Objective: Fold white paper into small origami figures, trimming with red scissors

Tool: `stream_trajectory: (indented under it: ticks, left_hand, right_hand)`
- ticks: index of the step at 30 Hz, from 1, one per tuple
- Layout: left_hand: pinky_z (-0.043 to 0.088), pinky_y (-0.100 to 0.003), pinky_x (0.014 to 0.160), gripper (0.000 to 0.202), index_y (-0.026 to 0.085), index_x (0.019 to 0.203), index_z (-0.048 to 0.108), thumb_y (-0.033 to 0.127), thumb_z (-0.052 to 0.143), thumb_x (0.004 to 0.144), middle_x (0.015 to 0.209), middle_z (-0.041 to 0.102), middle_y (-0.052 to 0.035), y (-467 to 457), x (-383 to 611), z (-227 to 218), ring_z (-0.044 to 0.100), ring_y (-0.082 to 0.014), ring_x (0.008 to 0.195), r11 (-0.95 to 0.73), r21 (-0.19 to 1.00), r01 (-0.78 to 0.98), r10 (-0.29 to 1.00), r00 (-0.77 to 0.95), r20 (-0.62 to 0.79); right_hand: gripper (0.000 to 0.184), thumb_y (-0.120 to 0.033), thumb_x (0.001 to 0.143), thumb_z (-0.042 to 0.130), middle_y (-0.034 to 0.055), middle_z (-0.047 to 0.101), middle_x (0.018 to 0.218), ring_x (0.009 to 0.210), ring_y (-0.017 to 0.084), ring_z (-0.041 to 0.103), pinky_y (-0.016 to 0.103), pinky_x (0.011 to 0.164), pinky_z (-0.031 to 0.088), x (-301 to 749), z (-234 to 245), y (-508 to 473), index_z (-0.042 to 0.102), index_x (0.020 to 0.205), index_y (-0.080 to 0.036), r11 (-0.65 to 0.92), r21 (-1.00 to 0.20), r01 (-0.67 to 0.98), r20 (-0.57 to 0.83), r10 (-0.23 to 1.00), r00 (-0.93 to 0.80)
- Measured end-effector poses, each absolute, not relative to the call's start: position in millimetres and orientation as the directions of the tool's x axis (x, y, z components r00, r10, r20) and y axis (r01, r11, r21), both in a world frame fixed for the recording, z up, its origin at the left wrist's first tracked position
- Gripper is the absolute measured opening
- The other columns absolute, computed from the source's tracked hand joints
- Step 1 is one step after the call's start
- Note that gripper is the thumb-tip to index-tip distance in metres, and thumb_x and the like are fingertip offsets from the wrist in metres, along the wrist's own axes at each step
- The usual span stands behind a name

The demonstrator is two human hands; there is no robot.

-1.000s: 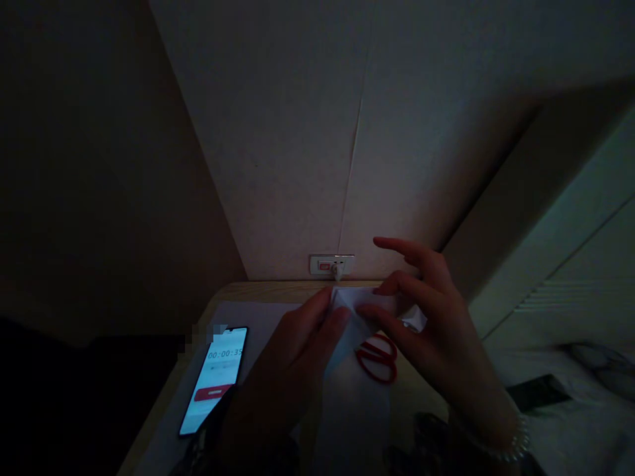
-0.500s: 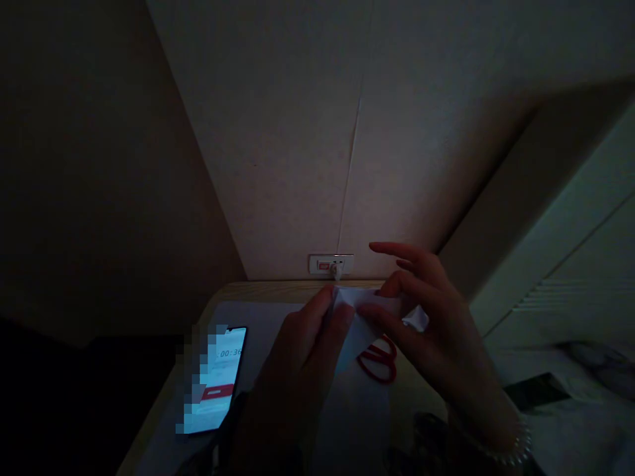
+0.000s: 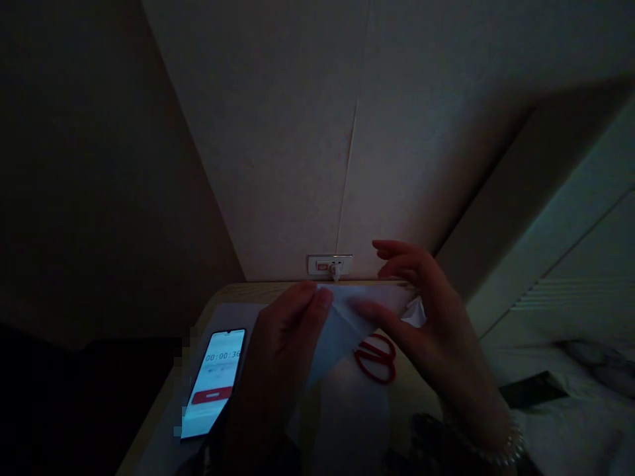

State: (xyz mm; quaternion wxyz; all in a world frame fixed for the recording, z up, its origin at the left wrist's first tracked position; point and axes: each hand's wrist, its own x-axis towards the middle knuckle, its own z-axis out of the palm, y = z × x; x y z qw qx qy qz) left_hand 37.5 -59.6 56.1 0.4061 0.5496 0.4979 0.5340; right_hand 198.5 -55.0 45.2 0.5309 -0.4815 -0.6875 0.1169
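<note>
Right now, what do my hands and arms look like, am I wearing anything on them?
No gloves on either. The left hand runs back into shadow, so a sleeve cannot be made out. The right hand has a bracelet of small pale round beads at the wrist.

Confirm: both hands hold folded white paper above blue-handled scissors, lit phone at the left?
No. The head view shows the scissors with red handles, not blue. The left hand and right hand do hold the folded white paper above them, lit phone at the left.
</note>
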Motion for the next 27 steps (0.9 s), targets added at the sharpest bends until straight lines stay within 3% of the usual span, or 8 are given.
stream_trajectory:
  ticks: [4, 7, 9, 12, 17, 24, 27]
  left_hand:
    - [0.034, -0.023, 0.050, 0.033, 0.022, 0.056, 0.049, 0.037, 0.063, 0.082, 0.056, 0.048, 0.0047, -56.9, 31.6, 52.4, 0.041, -0.0120, 0.052, -0.108, 0.994, -0.016, 0.991, -0.079, 0.106]
    - [0.034, -0.022, 0.048, 0.033, 0.021, 0.057, 0.054, 0.042, 0.069, 0.078, 0.053, 0.049, 0.0052, -55.5, 28.6, 50.1, 0.045, -0.0121, 0.053, -0.047, 0.996, -0.081, 0.997, -0.064, 0.041]
    - [0.038, -0.022, 0.050, 0.024, 0.021, 0.061, 0.063, 0.039, 0.073, 0.075, 0.055, 0.057, 0.0041, -54.8, 28.8, 50.3, 0.053, -0.0136, 0.057, -0.045, 0.993, -0.105, 0.997, -0.062, 0.038]
    - [0.044, -0.021, 0.056, 0.005, 0.024, 0.069, 0.074, 0.027, 0.078, 0.068, 0.063, 0.069, 0.0038, -54.3, 31.6, 52.4, 0.061, -0.0139, 0.063, -0.074, 0.987, -0.141, 0.994, -0.090, 0.062]
    - [0.051, -0.020, 0.061, 0.014, 0.028, 0.060, 0.074, 0.016, 0.080, 0.064, 0.054, 0.067, 0.0076, -55.4, 36.2, 55.5, 0.066, -0.0130, 0.061, -0.066, 0.986, -0.152, 0.992, -0.117, 0.048]
    - [0.053, -0.024, 0.062, 0.011, 0.025, 0.062, 0.072, 0.017, 0.077, 0.069, 0.059, 0.071, 0.0047, -57.1, 35.2, 57.4, 0.071, -0.0177, 0.067, -0.051, 0.993, -0.106, 0.993, -0.112, 0.039]
    - [0.052, -0.025, 0.061, 0.010, 0.024, 0.062, 0.072, 0.019, 0.076, 0.069, 0.060, 0.072, 0.0045, -57.8, 36.0, 57.2, 0.070, -0.0178, 0.066, -0.063, 0.993, -0.101, 0.989, -0.137, 0.049]
  right_hand:
    - [0.034, -0.043, 0.077, 0.073, 0.0040, 0.069, 0.095, 0.084, 0.022, 0.065, 0.034, 0.070, 0.053, 200.3, 45.2, -55.3, 0.059, 0.103, -0.025, 0.369, -0.836, 0.407, 0.457, 0.878, 0.142]
    - [0.023, -0.043, 0.078, 0.072, -0.0031, 0.059, 0.063, 0.057, 0.014, 0.055, 0.024, 0.048, 0.042, 200.7, 48.7, -58.1, 0.064, 0.085, -0.023, 0.227, -0.924, 0.308, 0.272, 0.956, 0.109]
    - [0.022, -0.042, 0.079, 0.072, -0.0054, 0.051, 0.054, 0.049, 0.010, 0.046, 0.021, 0.041, 0.033, 201.8, 50.5, -59.6, 0.063, 0.075, -0.022, 0.181, -0.956, 0.229, 0.206, 0.974, 0.090]
    - [0.024, -0.039, 0.080, 0.073, -0.0072, 0.045, 0.051, 0.046, 0.008, 0.040, 0.019, 0.040, 0.030, 204.6, 50.1, -59.4, 0.061, 0.068, -0.021, 0.185, -0.976, 0.118, 0.197, 0.975, 0.105]
    - [0.020, -0.036, 0.078, 0.075, -0.0081, 0.048, 0.052, 0.047, 0.008, 0.043, 0.018, 0.041, 0.031, 207.6, 46.7, -54.8, 0.060, 0.077, -0.023, 0.202, -0.979, 0.035, 0.205, 0.968, 0.148]
    - [0.025, -0.041, 0.078, 0.074, -0.0065, 0.053, 0.055, 0.050, 0.011, 0.051, 0.020, 0.043, 0.037, 208.9, 48.4, -54.8, 0.064, 0.093, -0.022, 0.139, -0.984, 0.109, 0.147, 0.987, 0.070]
    - [0.024, -0.043, 0.079, 0.073, -0.0049, 0.056, 0.056, 0.050, 0.010, 0.051, 0.021, 0.045, 0.038, 209.3, 48.6, -54.5, 0.066, 0.085, -0.021, 0.151, -0.980, 0.128, 0.157, 0.987, 0.035]
